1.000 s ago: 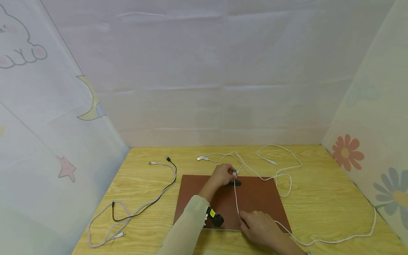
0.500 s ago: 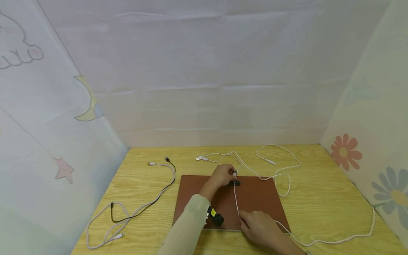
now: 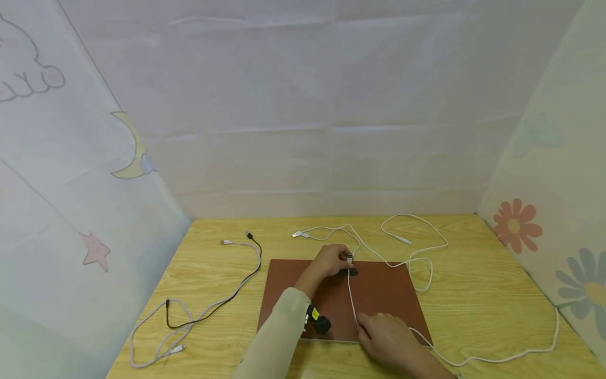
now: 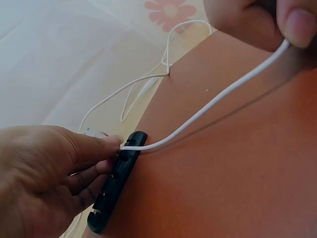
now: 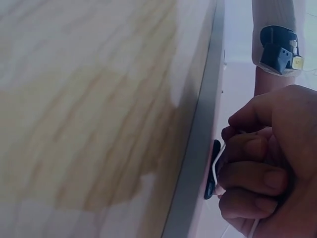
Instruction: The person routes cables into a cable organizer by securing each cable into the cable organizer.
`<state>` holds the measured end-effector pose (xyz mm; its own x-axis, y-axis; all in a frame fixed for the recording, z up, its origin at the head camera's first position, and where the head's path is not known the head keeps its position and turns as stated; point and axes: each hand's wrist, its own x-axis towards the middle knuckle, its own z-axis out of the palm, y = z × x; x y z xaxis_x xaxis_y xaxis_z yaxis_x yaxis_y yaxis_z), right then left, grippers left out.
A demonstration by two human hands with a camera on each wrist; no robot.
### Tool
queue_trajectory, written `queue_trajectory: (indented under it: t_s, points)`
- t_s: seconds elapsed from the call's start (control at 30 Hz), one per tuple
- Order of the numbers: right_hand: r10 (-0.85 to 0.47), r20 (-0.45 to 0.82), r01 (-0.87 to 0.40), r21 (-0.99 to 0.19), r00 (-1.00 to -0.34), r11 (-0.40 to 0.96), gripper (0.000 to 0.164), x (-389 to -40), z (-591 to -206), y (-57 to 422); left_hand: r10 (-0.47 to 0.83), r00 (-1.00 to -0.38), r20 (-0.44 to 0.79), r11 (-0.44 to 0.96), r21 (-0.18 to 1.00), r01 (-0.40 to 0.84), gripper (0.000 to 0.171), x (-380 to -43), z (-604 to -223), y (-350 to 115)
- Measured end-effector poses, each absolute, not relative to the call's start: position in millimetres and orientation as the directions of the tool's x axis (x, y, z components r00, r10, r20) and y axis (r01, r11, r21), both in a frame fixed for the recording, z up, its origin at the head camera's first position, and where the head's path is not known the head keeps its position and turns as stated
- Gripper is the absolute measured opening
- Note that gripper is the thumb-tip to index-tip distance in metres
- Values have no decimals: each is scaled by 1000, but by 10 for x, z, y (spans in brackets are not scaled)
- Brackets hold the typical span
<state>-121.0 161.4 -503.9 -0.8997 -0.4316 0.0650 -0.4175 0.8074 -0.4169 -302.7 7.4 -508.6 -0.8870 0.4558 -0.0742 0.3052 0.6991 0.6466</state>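
Note:
A white USB cable (image 4: 208, 106) runs taut between my two hands, over a black slotted cable clip (image 4: 115, 184). My left hand (image 3: 327, 261) pinches it between thumb and fingers at the clip's far side, just by its plug (image 3: 350, 257). In the left wrist view the cable crosses the clip near one end; whether it sits down in a slot I cannot tell. My right hand (image 3: 385, 337) grips the same cable near the front edge of a brown board (image 3: 393, 295). Its fingers (image 5: 255, 176) curl round the cable in the right wrist view.
The board lies on a wooden table (image 3: 473, 295). A black cable (image 3: 230, 298) and a pale lilac cable (image 3: 134, 337) lie together at the left. Another white cable (image 3: 374, 251) loops behind the board. Printed cloth walls (image 3: 331, 131) enclose the back and sides.
Both hands keep their hold on the white cable with almost no movement. The head view shifts very slightly.

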Motion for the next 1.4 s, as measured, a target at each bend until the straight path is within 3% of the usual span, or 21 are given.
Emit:
queue_trajectory:
  t_s: [0.37, 1.4]
  points:
    - [-316, 54, -315, -343, -947, 885, 35, -1164, -4980, 1673, 475, -876, -80, 674, 673, 304, 16, -3030, -5099, 120]
    - [-394, 52, -376, -434, -918, 819, 36, -1177, -4977, 1562, 530, -836, -142, 721, 595, 356, 8, -3050, -4965, 9]
